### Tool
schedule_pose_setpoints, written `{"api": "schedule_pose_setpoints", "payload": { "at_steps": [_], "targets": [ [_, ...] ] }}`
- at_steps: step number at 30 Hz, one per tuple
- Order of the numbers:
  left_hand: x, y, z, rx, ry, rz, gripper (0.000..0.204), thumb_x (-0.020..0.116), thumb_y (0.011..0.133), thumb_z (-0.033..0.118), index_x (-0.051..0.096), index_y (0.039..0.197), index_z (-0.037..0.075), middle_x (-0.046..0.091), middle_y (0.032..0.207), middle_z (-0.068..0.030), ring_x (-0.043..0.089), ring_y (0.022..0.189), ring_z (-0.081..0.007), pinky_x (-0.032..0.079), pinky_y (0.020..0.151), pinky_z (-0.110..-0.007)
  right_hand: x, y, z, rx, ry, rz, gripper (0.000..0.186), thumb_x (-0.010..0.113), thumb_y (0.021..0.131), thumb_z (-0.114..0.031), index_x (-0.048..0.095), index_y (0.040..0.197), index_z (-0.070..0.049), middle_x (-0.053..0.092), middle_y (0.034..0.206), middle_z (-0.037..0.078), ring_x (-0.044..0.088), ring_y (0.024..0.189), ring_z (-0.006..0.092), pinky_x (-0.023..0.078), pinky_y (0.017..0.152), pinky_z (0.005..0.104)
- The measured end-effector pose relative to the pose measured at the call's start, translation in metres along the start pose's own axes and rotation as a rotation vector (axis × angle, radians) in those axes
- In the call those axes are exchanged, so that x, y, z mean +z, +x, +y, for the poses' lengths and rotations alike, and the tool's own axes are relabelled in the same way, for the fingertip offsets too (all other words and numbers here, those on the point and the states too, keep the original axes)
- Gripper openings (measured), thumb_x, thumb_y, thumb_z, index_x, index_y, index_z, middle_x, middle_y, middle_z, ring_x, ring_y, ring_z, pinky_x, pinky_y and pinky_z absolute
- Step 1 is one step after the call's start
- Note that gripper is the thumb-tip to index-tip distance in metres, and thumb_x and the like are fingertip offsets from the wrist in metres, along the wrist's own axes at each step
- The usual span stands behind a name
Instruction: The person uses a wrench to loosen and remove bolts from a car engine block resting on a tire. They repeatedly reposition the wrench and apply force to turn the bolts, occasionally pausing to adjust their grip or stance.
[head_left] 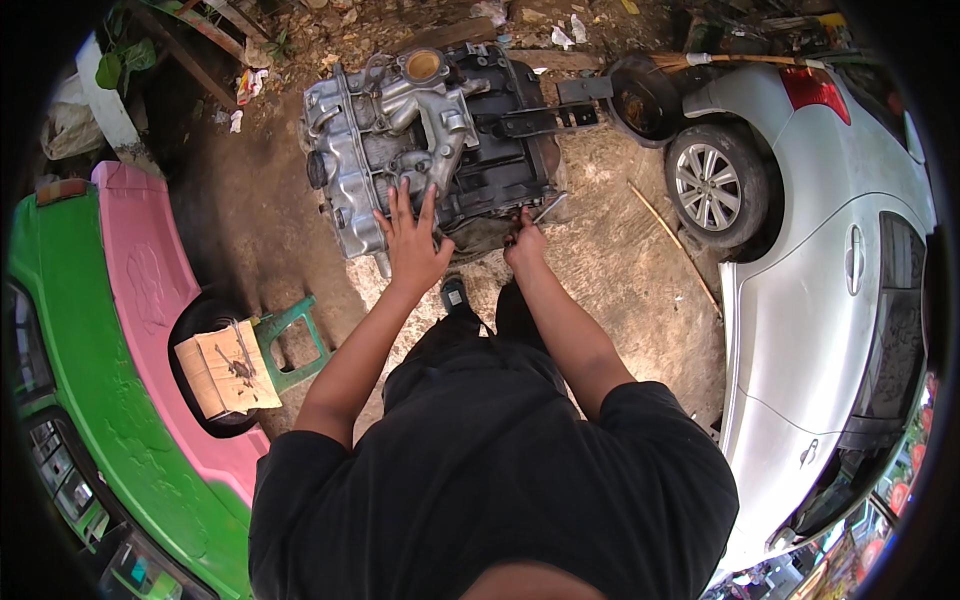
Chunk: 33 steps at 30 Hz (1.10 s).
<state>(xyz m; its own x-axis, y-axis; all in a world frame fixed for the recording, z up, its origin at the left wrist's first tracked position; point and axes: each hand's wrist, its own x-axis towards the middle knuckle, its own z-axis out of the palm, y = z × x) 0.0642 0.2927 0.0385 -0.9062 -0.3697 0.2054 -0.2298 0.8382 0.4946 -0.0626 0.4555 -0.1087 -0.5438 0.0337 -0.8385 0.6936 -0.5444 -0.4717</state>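
A car engine (430,150) lies in front of me, with a silvery cover and intake on the left and dark metal on the right. My left hand (413,240) is open, its fingers spread and resting on the engine's near side. My right hand (525,243) is closed at the near right edge, gripping what looks like a slim metal wrench (550,207). One bright end of the wrench sticks out to the right of the fingers. The wrench's other end and whatever it touches are hidden by my hand and the engine's edge.
To the left, a green and pink vehicle (150,260) stands beside a green plastic stool (297,343) and cardboard (228,375) bearing small metal tools. A silver car (810,300) stands at right, near a loose tire (645,105) and a thin stick (672,240).
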Motion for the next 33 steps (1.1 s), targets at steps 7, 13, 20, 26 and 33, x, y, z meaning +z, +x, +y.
{"api": "schedule_pose_setpoints", "payload": {
  "at_steps": [7, 13, 20, 26, 33],
  "targets": [
    [0.000, 0.001, 0.000, 0.002, 0.012, -0.024, 0.089, 0.067, 0.074, 0.025, 0.027, 0.154, 0.019, 0.012, 0.159, -0.0233, 0.004, 0.148, -0.0448, -0.002, 0.113, -0.067, 0.002, -0.004, -0.010, 0.037, -0.031, 0.032, 0.021, 0.072, 0.090, -0.031, 0.063, 0.092, -0.012, 0.064, 0.077, 0.001, 0.041, 0.051, 0.0123, 0.032, 0.047, 0.0295],
    [0.000, 0.000, -0.001, -0.001, 0.008, -0.020, 0.089, 0.066, 0.074, 0.025, 0.027, 0.154, 0.018, 0.011, 0.160, -0.0232, 0.005, 0.148, -0.0443, -0.002, 0.114, -0.066, -0.002, -0.006, -0.006, -0.089, -0.054, -0.015, 0.025, 0.075, 0.087, -0.033, 0.065, 0.088, -0.010, 0.065, 0.078, 0.002, 0.042, 0.051, 0.0133, 0.032, 0.046, 0.0298],
    [0.000, 0.001, 0.000, 0.004, 0.000, -0.001, 0.087, 0.064, 0.072, 0.024, 0.031, 0.152, 0.014, 0.014, 0.159, -0.0222, 0.005, 0.148, -0.0443, -0.003, 0.113, -0.066, -0.002, -0.007, -0.011, 0.024, -0.105, -0.018, 0.021, 0.073, 0.089, -0.034, 0.061, 0.083, -0.017, 0.061, 0.075, -0.001, 0.036, 0.047, 0.0101, 0.030, 0.047, 0.0272],
    [0.001, 0.000, 0.000, 0.002, -0.017, 0.011, 0.087, 0.064, 0.072, 0.024, 0.031, 0.152, 0.014, 0.014, 0.159, -0.0223, 0.004, 0.148, -0.0443, -0.003, 0.113, -0.066, -0.004, -0.004, -0.006, -0.015, -0.009, -0.015, 0.023, 0.072, 0.090, -0.034, 0.064, 0.088, -0.013, 0.059, 0.075, 0.000, 0.037, 0.051, 0.0115, 0.030, 0.047, 0.0276],
    [0.001, 0.000, 0.001, -0.007, -0.018, -0.001, 0.086, 0.064, 0.072, 0.023, 0.031, 0.152, 0.014, 0.013, 0.159, -0.0225, 0.004, 0.148, -0.0445, -0.003, 0.113, -0.066, -0.002, 0.008, -0.003, 0.171, 0.156, -0.082, 0.023, 0.071, 0.090, -0.037, 0.061, 0.093, -0.016, 0.055, 0.078, -0.002, 0.033, 0.050, 0.0111, 0.031, 0.049, 0.0268]
  ]
}}
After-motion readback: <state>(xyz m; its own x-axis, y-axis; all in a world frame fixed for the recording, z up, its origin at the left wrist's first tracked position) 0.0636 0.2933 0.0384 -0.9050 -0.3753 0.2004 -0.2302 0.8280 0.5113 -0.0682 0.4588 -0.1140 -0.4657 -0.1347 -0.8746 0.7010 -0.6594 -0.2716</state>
